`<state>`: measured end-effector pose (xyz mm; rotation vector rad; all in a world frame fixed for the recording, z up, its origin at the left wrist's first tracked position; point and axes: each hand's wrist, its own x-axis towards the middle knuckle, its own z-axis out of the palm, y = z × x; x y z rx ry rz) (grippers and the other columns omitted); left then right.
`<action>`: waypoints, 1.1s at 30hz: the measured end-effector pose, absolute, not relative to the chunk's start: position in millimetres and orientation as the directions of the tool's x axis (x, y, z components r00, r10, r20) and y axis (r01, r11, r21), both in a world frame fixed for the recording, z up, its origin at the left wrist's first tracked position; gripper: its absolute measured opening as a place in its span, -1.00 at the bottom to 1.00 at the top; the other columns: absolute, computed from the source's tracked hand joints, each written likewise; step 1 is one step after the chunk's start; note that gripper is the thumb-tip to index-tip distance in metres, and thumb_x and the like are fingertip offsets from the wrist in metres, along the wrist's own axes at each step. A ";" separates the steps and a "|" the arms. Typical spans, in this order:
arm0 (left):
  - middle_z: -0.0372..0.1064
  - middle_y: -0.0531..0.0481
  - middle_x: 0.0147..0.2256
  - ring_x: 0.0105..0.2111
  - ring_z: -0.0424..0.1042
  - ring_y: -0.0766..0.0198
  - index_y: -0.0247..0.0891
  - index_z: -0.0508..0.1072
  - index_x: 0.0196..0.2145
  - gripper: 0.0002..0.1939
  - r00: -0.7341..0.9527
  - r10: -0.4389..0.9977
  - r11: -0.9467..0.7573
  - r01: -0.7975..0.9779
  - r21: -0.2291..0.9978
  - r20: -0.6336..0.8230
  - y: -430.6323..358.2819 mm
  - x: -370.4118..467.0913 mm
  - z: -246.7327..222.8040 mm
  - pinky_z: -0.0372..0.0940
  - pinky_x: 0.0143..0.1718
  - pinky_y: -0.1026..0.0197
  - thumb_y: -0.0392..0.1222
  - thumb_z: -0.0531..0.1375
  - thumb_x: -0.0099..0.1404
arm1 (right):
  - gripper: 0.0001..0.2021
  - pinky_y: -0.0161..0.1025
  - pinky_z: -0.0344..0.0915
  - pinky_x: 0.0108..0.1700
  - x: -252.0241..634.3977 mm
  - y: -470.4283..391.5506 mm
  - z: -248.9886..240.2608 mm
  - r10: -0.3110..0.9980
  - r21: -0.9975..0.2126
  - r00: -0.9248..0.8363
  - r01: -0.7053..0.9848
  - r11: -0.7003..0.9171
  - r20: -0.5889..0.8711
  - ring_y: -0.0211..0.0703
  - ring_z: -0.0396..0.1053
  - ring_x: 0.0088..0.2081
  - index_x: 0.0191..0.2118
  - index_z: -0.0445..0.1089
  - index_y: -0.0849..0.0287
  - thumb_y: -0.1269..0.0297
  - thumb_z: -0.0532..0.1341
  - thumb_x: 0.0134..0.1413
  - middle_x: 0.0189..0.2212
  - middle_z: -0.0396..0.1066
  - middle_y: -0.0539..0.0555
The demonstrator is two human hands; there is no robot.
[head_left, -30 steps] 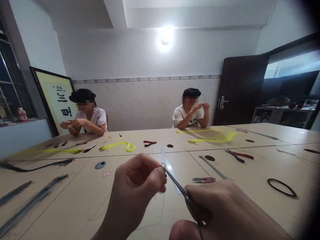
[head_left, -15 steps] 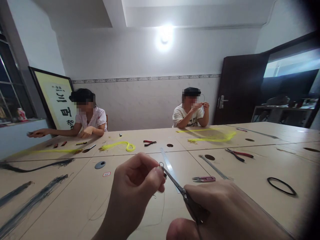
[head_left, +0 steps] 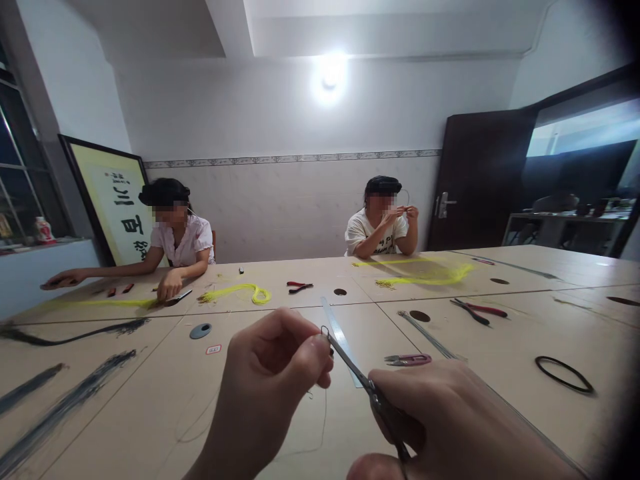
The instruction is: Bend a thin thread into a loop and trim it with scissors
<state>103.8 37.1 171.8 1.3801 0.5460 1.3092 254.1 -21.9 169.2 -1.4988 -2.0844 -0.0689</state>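
Observation:
Near the centre, my left hand (head_left: 283,373) pinches a small thin dark loop (head_left: 325,331) between thumb and forefinger; the loop's lower end is hidden in the fingers. My right hand (head_left: 425,413) is closed around the handles of a slim metal scissors-like tool (head_left: 354,365). Its long narrow jaws look closed, and their tip meets or nearly meets the loop beside my left thumb. Whether the tip grips the loop, I cannot tell. A thin line (head_left: 325,417) hangs below my left hand towards the tabletop. A small dark thing shows behind the left fingertips.
Behind my hands lies a metal ruler (head_left: 341,339). Pink-handled snips (head_left: 407,359), red-handled pliers (head_left: 479,309) and a black band (head_left: 563,375) lie to the right. Dark strand bundles (head_left: 75,400) lie left. Yellow strands (head_left: 235,292) lie farther back. Two people sit across the table (head_left: 150,413).
My hands hold almost the same pose, with the tool tip still at the loop. The person at left has drawn the near hand to the table beside a dark-handled tool.

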 end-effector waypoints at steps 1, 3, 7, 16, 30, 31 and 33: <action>0.37 0.19 -0.68 -0.65 0.37 0.50 -0.22 0.45 -0.65 -0.82 0.280 0.875 -0.294 -0.339 0.894 0.394 37.1 103.9 172.0 0.29 -0.59 0.52 -0.41 0.24 0.03 | -0.48 -0.46 -0.16 -0.66 253.9 -21.7 169.4 0.852 -0.276 -0.215 0.884 0.378 0.477 -0.46 -0.05 -0.70 -0.71 0.00 0.19 0.25 0.45 -0.35 -0.77 0.05 -0.19; 0.36 0.19 -0.68 -0.66 0.37 0.50 -0.23 0.44 -0.65 -0.82 0.277 0.874 -0.300 -0.336 0.893 0.398 36.8 104.0 172.2 0.29 -0.60 0.52 -0.41 0.24 0.02 | -0.45 -0.47 -0.15 -0.67 253.6 -21.1 169.0 0.836 -0.269 -0.212 0.882 0.387 0.506 -0.47 -0.06 -0.71 -0.71 -0.03 0.19 0.24 0.46 -0.36 -0.77 0.03 -0.19; 0.35 0.19 -0.69 -0.66 0.36 0.50 -0.23 0.44 -0.66 -0.83 0.269 0.877 -0.311 -0.312 0.898 0.397 35.7 104.1 171.6 0.29 -0.60 0.52 -0.42 0.23 0.00 | -0.44 -0.46 -0.17 -0.69 253.6 -21.5 167.2 0.825 -0.255 -0.206 0.887 0.384 0.527 -0.47 -0.08 -0.71 -0.71 -0.04 0.19 0.18 0.45 -0.34 -0.78 0.01 -0.19; 0.34 0.19 -0.68 -0.65 0.35 0.50 -0.23 0.43 -0.65 -0.83 0.280 0.874 -0.310 -0.305 0.901 0.396 36.6 104.0 172.1 0.28 -0.59 0.51 -0.41 0.22 0.02 | -0.40 -0.44 -0.11 -0.66 254.9 -24.2 162.1 0.798 -0.221 -0.211 0.893 0.393 0.565 -0.46 -0.03 -0.71 -0.72 0.00 0.19 -0.08 0.38 -0.22 -0.79 0.09 -0.16; 0.37 0.20 -0.67 -0.64 0.35 0.51 -0.21 0.45 -0.62 -0.80 0.295 0.869 -0.278 -0.371 0.886 0.396 38.2 101.4 168.7 0.27 -0.57 0.51 -0.42 0.21 0.07 | -0.45 -0.46 -0.11 -0.67 256.4 -23.0 163.8 0.794 -0.240 -0.232 0.873 0.425 0.562 -0.46 -0.05 -0.72 -0.69 -0.01 0.18 0.06 0.41 -0.23 -0.78 0.07 -0.17; 0.37 0.20 -0.67 -0.64 0.36 0.51 -0.20 0.45 -0.62 -0.80 0.296 0.869 -0.276 -0.378 0.884 0.397 38.5 101.6 169.0 0.27 -0.57 0.52 -0.42 0.21 0.07 | -0.46 -0.46 -0.13 -0.68 256.3 -23.6 164.5 0.795 -0.236 -0.231 0.876 0.421 0.560 -0.47 -0.05 -0.71 -0.69 -0.02 0.18 0.13 0.43 -0.29 -0.78 0.07 -0.18; 0.38 0.20 -0.67 -0.65 0.35 0.51 -0.21 0.45 -0.63 -0.81 0.296 0.872 -0.268 -0.377 0.887 0.390 38.6 102.5 169.9 0.27 -0.58 0.52 -0.43 0.21 0.06 | -0.48 -0.46 -0.15 -0.68 256.4 -24.6 165.3 0.799 -0.238 -0.229 0.877 0.417 0.556 -0.47 -0.07 -0.72 -0.69 0.00 0.18 0.22 0.44 -0.35 -0.78 0.05 -0.19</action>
